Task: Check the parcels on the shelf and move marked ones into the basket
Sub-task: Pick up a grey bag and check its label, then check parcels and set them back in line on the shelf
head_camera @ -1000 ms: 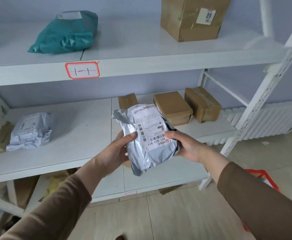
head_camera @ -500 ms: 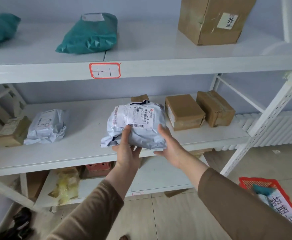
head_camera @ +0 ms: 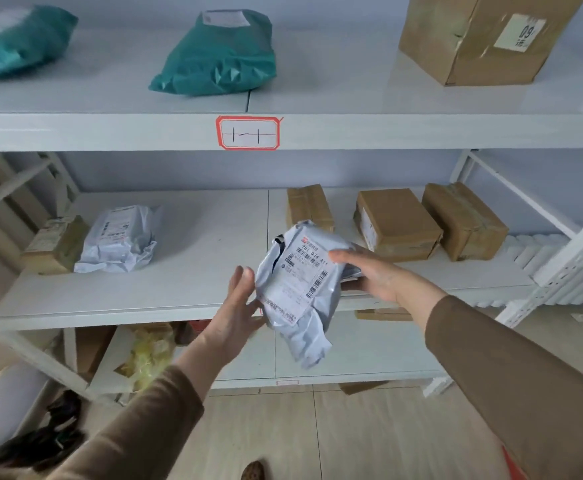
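Observation:
A crumpled grey mailer parcel (head_camera: 300, 285) with a white barcode label reading 901 034 A11 hangs tilted in front of the middle shelf's (head_camera: 179, 292) front edge. My right hand (head_camera: 376, 275) grips its upper right side, thumb across the top and fingers behind it. My left hand (head_camera: 241, 303) is at the parcel's left edge with fingers straight, touching or almost touching it. A red sliver of the basket (head_camera: 512, 466) shows at the bottom right behind my right sleeve.
On the middle shelf lie another grey mailer (head_camera: 117, 240), a small box (head_camera: 54, 244) at the left and three brown boxes (head_camera: 397, 223) at the right. Two teal bags (head_camera: 217, 53) and a large carton (head_camera: 484, 36) sit on the top shelf.
The parcel has turned from lying flat between both hands to hanging tilted from my right hand. My left hand has come off its underside to its left edge.

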### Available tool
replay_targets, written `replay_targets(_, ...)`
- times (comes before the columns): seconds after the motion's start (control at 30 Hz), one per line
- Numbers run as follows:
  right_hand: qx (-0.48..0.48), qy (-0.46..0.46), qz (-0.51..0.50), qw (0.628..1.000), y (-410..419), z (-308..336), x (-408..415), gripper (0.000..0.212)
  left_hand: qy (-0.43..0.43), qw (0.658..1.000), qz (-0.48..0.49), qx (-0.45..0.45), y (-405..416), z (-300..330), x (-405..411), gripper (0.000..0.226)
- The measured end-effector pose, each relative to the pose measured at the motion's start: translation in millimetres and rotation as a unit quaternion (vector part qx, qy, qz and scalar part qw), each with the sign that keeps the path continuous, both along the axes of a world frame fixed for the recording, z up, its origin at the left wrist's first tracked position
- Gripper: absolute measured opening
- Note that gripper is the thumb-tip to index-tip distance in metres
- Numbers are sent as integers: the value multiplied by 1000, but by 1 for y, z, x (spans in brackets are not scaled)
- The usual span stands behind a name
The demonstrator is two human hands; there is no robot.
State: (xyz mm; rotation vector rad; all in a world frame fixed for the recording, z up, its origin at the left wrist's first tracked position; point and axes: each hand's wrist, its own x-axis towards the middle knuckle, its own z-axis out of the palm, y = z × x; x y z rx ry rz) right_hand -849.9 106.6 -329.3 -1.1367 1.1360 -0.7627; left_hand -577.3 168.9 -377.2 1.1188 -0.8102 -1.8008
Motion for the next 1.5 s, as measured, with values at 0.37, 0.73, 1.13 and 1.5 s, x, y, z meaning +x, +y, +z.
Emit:
replay_targets(0.37, 63, -139, -83, 985, -37, -37, 82, 98, -14, 994, 94, 53, -44, -6, 22, 57)
replay_targets(0.73, 37, -3, -35, 999, -70, -63, 119, 54, -57, 982, 166, 73, -142, -25, 33, 71)
replay_targets(1.13, 85, -11, -213, 973, -159, -77, 153, 47, -61, 982, 164, 73, -241, -34, 39, 63)
replay_targets(1.5, 56, 78, -267, 959, -166, -95, 167, 48, -147, 981, 103, 74, -268, -61, 44, 77)
